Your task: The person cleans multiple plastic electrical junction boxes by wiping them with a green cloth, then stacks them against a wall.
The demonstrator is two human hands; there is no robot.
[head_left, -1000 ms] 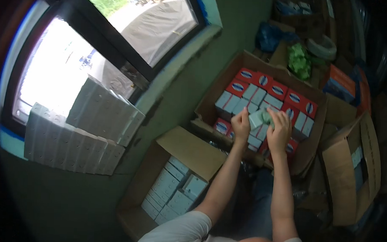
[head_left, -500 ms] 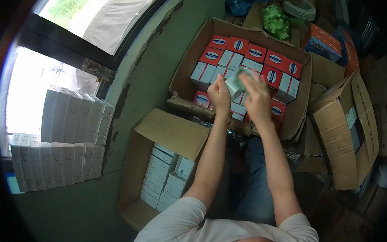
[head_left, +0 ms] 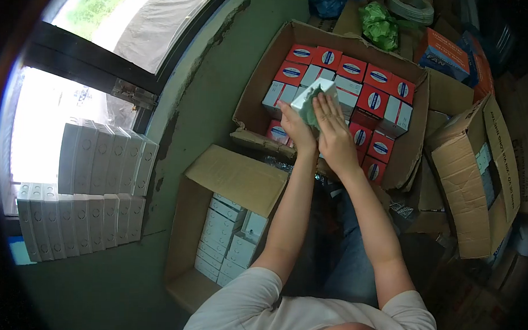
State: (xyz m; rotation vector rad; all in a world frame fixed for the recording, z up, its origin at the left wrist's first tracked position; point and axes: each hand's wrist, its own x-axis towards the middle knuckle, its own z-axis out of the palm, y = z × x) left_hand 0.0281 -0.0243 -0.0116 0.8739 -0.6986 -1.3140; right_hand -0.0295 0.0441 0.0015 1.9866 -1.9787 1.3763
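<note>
The person's left hand (head_left: 299, 129) holds a white box (head_left: 305, 97) by its lower side, thumb showing at the edge, other fingers hidden. The right hand (head_left: 335, 131) lies flat, fingers straight and close together, against pale green material (head_left: 307, 112) on the box's face.

Below and beyond both hands sits a large open carton (head_left: 255, 93), filled with red-and-white packages (head_left: 375, 99) bearing blue-and-white ovals; hands and box hide some of them from view. Nearer the body and left of the left hand stands a smaller carton (head_left: 183, 243), its raised flap (head_left: 240, 171) between that forearm and the window side; white boxes are packed inside. Farther left, rows of white pieces (head_left: 79, 222) with round marks stand by the window (head_left: 76, 59). Right of the right hand, a tall carton (head_left: 457, 166) leans open. Beyond that hand lie a green plastic bag (head_left: 379, 26), a pale coil (head_left: 410, 10) and an orange-and-blue box (head_left: 445, 52).

The held white box is tilted, just above the packages, with pale edges around the greenish face; the fingers cover much of that face.
</note>
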